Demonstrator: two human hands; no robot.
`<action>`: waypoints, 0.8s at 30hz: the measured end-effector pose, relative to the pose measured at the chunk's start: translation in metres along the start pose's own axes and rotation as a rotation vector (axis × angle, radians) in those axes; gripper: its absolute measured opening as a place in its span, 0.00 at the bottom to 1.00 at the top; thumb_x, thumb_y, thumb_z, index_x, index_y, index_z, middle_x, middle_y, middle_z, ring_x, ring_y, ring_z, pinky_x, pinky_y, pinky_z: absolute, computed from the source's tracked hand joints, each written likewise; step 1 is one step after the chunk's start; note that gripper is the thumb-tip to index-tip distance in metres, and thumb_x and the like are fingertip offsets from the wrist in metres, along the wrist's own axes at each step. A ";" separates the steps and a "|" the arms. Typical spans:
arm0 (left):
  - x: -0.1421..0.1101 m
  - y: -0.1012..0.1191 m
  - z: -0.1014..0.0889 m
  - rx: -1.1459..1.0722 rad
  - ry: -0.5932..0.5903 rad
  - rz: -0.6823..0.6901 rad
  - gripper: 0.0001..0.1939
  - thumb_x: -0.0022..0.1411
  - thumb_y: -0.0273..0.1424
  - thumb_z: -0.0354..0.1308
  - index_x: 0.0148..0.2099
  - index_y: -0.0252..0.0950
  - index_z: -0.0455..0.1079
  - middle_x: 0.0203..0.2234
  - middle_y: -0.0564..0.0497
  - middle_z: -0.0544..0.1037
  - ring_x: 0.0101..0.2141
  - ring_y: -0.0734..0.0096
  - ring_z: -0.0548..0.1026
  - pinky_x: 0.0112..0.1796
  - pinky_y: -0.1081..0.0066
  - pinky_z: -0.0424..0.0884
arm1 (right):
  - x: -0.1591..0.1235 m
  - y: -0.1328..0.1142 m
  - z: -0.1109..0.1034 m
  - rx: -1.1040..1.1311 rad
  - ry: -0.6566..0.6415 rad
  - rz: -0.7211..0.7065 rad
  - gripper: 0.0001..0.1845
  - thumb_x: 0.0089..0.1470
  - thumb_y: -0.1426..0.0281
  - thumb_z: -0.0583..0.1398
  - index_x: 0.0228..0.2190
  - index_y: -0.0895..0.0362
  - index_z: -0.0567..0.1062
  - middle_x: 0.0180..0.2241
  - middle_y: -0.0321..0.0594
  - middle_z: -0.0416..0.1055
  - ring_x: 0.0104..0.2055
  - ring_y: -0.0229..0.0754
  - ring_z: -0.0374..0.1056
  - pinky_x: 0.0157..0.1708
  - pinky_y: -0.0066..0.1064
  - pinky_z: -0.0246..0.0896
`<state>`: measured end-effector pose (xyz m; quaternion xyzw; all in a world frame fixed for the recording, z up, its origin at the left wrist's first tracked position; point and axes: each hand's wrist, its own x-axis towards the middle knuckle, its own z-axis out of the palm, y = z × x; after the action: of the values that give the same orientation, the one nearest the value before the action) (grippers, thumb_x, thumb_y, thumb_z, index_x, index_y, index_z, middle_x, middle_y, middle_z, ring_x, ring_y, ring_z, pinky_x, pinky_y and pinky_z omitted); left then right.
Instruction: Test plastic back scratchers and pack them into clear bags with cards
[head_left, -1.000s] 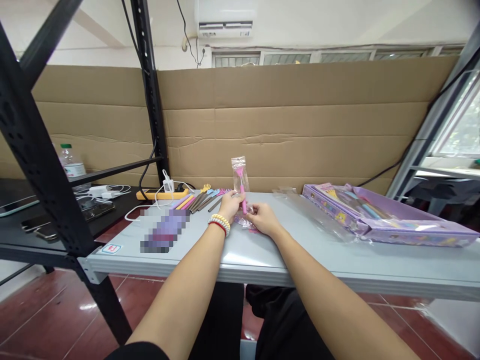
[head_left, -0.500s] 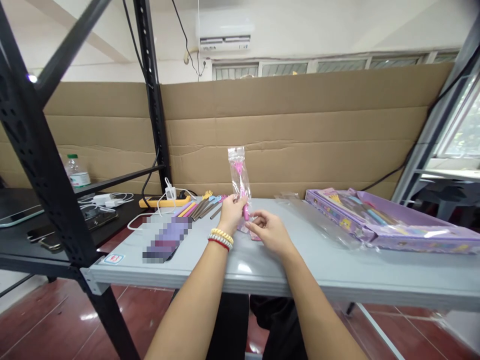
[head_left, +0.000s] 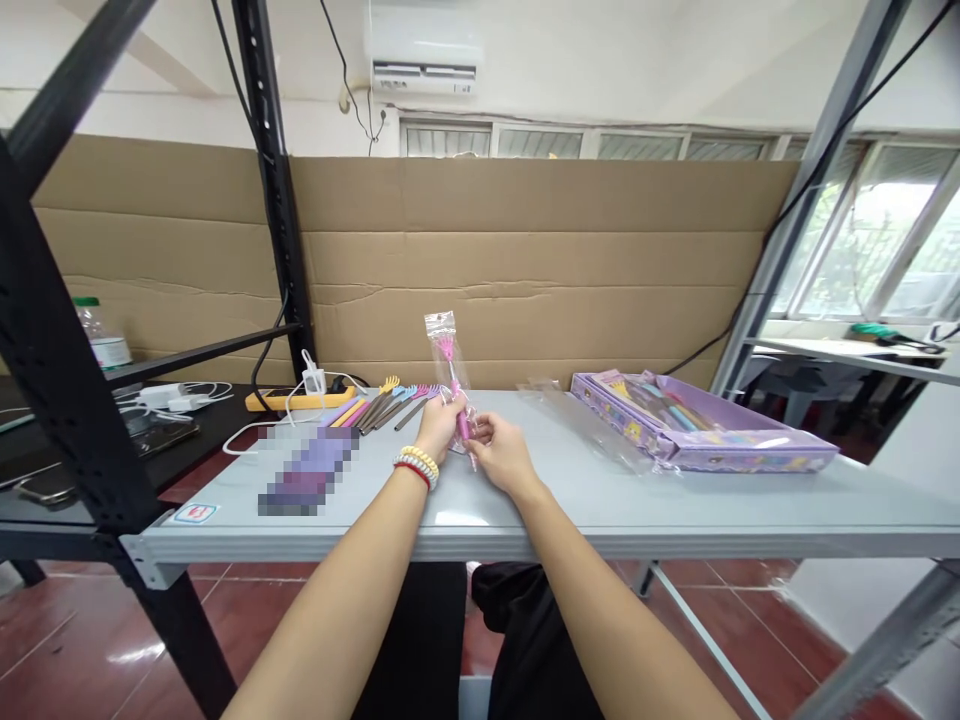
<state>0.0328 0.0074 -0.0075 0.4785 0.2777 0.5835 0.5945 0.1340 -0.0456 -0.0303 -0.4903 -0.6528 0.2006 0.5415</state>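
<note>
A pink back scratcher (head_left: pixel 446 348) stands nearly upright inside a clear plastic bag (head_left: pixel 440 323). My left hand (head_left: pixel 436 430) is closed around its middle, through the bag. Lower down, my right hand (head_left: pixel 501 455) pinches at the pink handle's bottom end with bent fingers; whether it grips the handle or the bag's edge, I cannot tell. Several more back scratchers (head_left: pixel 381 410) with yellow, blue and pink claw heads lie side by side on the table, left of my left hand.
An open purple box (head_left: pixel 757 463) with packaged scratchers inside sits at the table's right. Loose clear plastic (head_left: pixel 600 432) lies beside it. On the left are a blurred purple object (head_left: pixel 309 470), a yellow power strip (head_left: pixel 281 399) and white cables. Cardboard (head_left: pixel 525 270) stands behind the table (head_left: pixel 675 510).
The camera view has turned to the right, so things appear farther left. Both hands stay on the bagged pink back scratcher, with the right fingers now closer to its lower end.
</note>
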 end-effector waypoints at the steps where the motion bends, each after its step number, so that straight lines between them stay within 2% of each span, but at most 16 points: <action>1: 0.000 0.000 0.000 0.003 0.003 0.000 0.14 0.49 0.36 0.63 0.26 0.34 0.62 0.18 0.54 0.69 0.19 0.77 0.68 0.24 0.74 0.65 | 0.000 0.001 0.000 -0.025 0.010 0.007 0.09 0.43 0.77 0.60 0.32 0.57 0.70 0.26 0.38 0.74 0.28 0.38 0.71 0.31 0.30 0.65; 4: 0.001 0.000 0.000 0.004 0.017 -0.009 0.13 0.50 0.35 0.63 0.28 0.33 0.64 0.19 0.52 0.71 0.20 0.75 0.70 0.24 0.73 0.67 | 0.001 0.003 -0.001 -0.182 0.074 0.006 0.10 0.46 0.74 0.61 0.34 0.57 0.71 0.29 0.40 0.75 0.30 0.40 0.71 0.33 0.32 0.64; 6: 0.001 -0.001 -0.001 -0.002 0.007 -0.026 0.11 0.50 0.33 0.63 0.30 0.33 0.64 0.19 0.52 0.72 0.20 0.74 0.71 0.24 0.72 0.68 | 0.001 0.003 -0.002 -0.308 0.108 -0.019 0.15 0.46 0.72 0.62 0.39 0.56 0.72 0.32 0.41 0.75 0.32 0.41 0.71 0.35 0.32 0.62; 9: 0.003 -0.002 -0.002 -0.001 -0.011 -0.038 0.12 0.49 0.33 0.64 0.30 0.33 0.64 0.19 0.53 0.71 0.19 0.75 0.70 0.23 0.73 0.67 | 0.002 0.004 -0.002 -0.428 0.091 -0.066 0.22 0.48 0.71 0.61 0.47 0.56 0.70 0.35 0.43 0.75 0.35 0.43 0.71 0.36 0.32 0.61; 11: 0.004 -0.002 -0.004 -0.010 -0.015 -0.038 0.12 0.49 0.33 0.64 0.30 0.32 0.65 0.19 0.53 0.71 0.19 0.76 0.70 0.23 0.74 0.67 | 0.002 0.005 -0.001 -0.459 0.072 -0.072 0.22 0.51 0.70 0.59 0.49 0.57 0.69 0.35 0.44 0.75 0.35 0.45 0.70 0.36 0.32 0.60; 15: 0.002 0.000 -0.008 -0.021 -0.024 -0.036 0.11 0.48 0.30 0.64 0.31 0.32 0.66 0.20 0.53 0.72 0.21 0.77 0.70 0.24 0.75 0.67 | 0.002 0.009 -0.001 -0.390 0.027 -0.035 0.18 0.53 0.70 0.56 0.47 0.58 0.71 0.28 0.42 0.75 0.29 0.43 0.70 0.33 0.32 0.60; 19: -0.003 0.004 -0.007 0.025 -0.108 -0.074 0.08 0.48 0.27 0.64 0.31 0.30 0.68 0.22 0.50 0.73 0.22 0.74 0.72 0.25 0.73 0.69 | 0.001 0.011 -0.002 -0.224 -0.001 -0.021 0.15 0.54 0.70 0.54 0.43 0.59 0.72 0.21 0.39 0.73 0.22 0.40 0.68 0.27 0.29 0.61; 21: -0.005 0.006 -0.007 0.062 -0.141 -0.096 0.07 0.48 0.26 0.63 0.30 0.30 0.68 0.21 0.49 0.73 0.22 0.74 0.72 0.24 0.72 0.69 | 0.002 0.011 -0.002 -0.175 0.001 -0.006 0.14 0.53 0.70 0.54 0.42 0.60 0.72 0.20 0.38 0.72 0.21 0.40 0.68 0.26 0.29 0.61; 24: -0.004 0.005 -0.007 0.108 -0.125 -0.080 0.07 0.48 0.26 0.62 0.29 0.30 0.67 0.20 0.50 0.72 0.20 0.74 0.71 0.23 0.73 0.67 | 0.004 0.012 -0.001 -0.152 0.007 0.026 0.15 0.52 0.70 0.56 0.42 0.61 0.70 0.18 0.36 0.71 0.21 0.40 0.68 0.27 0.30 0.62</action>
<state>0.0237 0.0044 -0.0064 0.5337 0.2899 0.5126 0.6069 0.1399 -0.0367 -0.0373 -0.5391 -0.6580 0.1556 0.5021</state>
